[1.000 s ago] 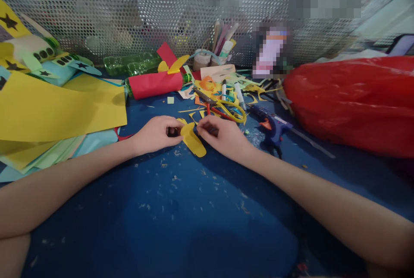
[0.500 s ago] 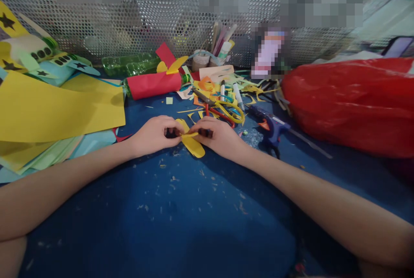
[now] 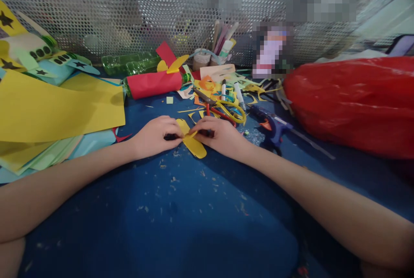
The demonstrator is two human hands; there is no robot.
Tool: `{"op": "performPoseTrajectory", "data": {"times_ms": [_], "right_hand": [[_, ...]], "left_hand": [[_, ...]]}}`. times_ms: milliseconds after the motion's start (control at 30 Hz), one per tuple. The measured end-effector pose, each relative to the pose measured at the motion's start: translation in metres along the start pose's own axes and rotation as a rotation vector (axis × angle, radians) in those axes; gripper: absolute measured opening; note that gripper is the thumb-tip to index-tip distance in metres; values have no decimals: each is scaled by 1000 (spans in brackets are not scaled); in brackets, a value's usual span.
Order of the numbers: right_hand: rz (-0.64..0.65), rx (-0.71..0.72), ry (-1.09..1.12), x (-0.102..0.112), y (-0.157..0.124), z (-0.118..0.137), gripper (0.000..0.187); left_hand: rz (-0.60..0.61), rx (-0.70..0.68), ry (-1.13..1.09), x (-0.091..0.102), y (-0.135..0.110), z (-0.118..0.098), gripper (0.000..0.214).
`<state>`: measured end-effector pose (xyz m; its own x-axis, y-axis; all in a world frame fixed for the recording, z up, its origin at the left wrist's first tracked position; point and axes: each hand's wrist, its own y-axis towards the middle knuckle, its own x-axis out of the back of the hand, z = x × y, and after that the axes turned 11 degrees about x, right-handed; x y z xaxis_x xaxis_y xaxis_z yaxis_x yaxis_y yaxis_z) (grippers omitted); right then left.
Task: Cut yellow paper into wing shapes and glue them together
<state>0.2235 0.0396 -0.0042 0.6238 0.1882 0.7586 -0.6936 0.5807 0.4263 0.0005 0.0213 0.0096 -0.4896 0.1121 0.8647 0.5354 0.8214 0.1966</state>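
A yellow paper piece [image 3: 196,147] with rounded ends lies between my hands, with a raised fold across its middle. My left hand [image 3: 160,136] pinches the left side of that fold between thumb and fingers. On the other side, my right hand [image 3: 221,136] grips the fold's right end with its fingertips. Just beyond are scissors [image 3: 241,116] with yellow handles, and red-handled scissors [image 3: 223,116] partly under them. A green bottle wrapped in red paper [image 3: 153,84] lies farther back, a yellow paper wing on top of it.
Yellow sheets [image 3: 64,105] and coloured papers are piled at left, near paper-covered bottle planes [image 3: 61,64]. A blue glue gun [image 3: 274,129] lies at right before a red plastic bag [image 3: 355,105]. Markers [image 3: 239,94] and scraps lie behind; a perforated metal panel [image 3: 161,10] stands at the back.
Both hands stay at nearly the same spot, still on the yellow paper piece. Its raised fold sits slightly differently between the fingertips, and the view has shifted a little.
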Motion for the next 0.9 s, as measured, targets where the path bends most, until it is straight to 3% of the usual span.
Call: {"op": "performPoseTrajectory", "data": {"times_ms": [233, 333, 433, 567, 700, 900], "right_hand": [[6, -38, -8, 0, -1, 2, 17], [-16, -131, 74, -1, -2, 2, 11], [-92, -184, 141, -1, -3, 2, 9], [-190, -248, 313, -2, -3, 7, 15], [-265, -262, 338, -4, -5, 15, 11], [-300, -214, 323, -8, -9, 30, 10]], "left_hand": [[-26, -62, 47, -3, -1, -1, 15], [-51, 15, -51, -3, -1, 0, 13], [-84, 174, -218, -2, -1, 1, 14], [-76, 333, -438, 2, -1, 0, 29], [-21, 344, -615, 2, -5, -10, 34], [-81, 377, -752, -9, -10, -21, 22]]}}
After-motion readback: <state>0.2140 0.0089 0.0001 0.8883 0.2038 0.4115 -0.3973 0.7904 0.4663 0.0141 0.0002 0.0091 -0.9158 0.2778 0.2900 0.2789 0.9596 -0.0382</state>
